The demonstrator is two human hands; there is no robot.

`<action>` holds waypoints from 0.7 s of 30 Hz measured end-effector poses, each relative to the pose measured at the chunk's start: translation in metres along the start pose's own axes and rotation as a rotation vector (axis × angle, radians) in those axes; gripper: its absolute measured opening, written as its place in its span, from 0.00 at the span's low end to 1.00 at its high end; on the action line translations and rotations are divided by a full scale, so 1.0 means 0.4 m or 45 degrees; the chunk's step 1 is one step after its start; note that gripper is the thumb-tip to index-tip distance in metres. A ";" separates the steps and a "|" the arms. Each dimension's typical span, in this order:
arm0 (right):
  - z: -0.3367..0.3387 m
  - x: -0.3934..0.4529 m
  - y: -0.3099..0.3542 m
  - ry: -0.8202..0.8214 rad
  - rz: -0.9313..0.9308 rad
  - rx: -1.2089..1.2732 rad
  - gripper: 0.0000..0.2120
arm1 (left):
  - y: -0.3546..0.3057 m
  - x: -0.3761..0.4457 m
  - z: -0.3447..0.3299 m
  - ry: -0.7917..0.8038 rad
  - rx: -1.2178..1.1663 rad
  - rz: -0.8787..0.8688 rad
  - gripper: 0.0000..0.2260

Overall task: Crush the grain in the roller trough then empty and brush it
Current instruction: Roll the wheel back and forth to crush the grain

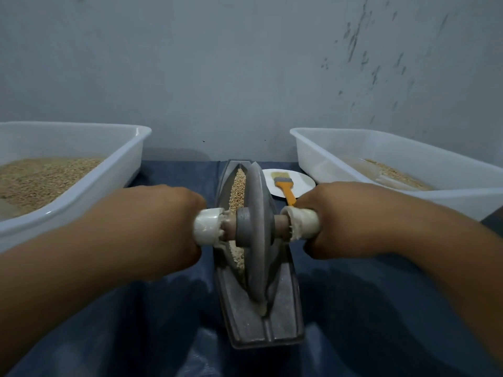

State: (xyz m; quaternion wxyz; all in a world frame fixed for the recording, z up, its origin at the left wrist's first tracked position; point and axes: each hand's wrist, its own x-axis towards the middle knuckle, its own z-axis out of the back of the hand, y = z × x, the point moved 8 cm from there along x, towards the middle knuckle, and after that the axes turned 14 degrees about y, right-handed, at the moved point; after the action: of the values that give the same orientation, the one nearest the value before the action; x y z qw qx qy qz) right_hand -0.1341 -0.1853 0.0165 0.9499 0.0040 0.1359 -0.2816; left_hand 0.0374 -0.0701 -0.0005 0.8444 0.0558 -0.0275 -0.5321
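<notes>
- Gripping the roller's axle, the left hand (166,227) has its fingers curled tight round the white-wrapped left handle (206,227), and the right hand (343,219) is curled the same way round the white-wrapped right handle (303,223); neither hand shows a gap.
- The axle lies crosswise to the trough, running left to right between the two hands.
- The grey wheel (257,229) stands upright on its edge in the trough (283,308), its rim down in the groove.
- The trough is long and boat-shaped; its long axis points straight away from the person toward the wall (245,63), its near end blunt and its far end tapered.
- Grain (238,191) lies in the groove, mostly to the left of the wheel and beyond it.
- The trough rests on a dark blue cloth (136,322).
- Just right of the trough's far end is a white plate (302,180) with an orange-handled brush (285,187) lying on it.
- Left of the trough stands a white tub (119,164) holding grain; right of the trough stands a second white tub (340,148) with a thinner layer.
</notes>
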 end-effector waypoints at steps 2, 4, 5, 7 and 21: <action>-0.002 0.047 -0.014 -0.085 -0.046 -0.009 0.07 | -0.005 0.027 -0.001 -0.071 0.014 0.019 0.07; 0.008 0.107 -0.035 -0.268 -0.107 -0.036 0.05 | -0.006 0.070 0.002 -0.177 0.017 0.039 0.10; 0.017 0.133 -0.045 -0.390 -0.140 -0.048 0.05 | -0.005 0.093 0.007 -0.245 0.019 0.047 0.11; 0.037 0.170 -0.053 -0.645 -0.180 -0.099 0.08 | 0.005 0.138 0.019 -0.384 0.004 0.062 0.10; -0.006 0.097 -0.037 -0.089 -0.054 0.042 0.08 | -0.028 0.045 0.028 -0.196 0.068 -0.045 0.13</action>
State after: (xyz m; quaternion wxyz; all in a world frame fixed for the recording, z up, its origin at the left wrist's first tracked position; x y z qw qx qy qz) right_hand -0.1115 -0.2181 0.0052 0.9477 0.0071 0.0980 -0.3037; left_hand 0.0341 -0.0919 0.0089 0.8285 0.0376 -0.1056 -0.5486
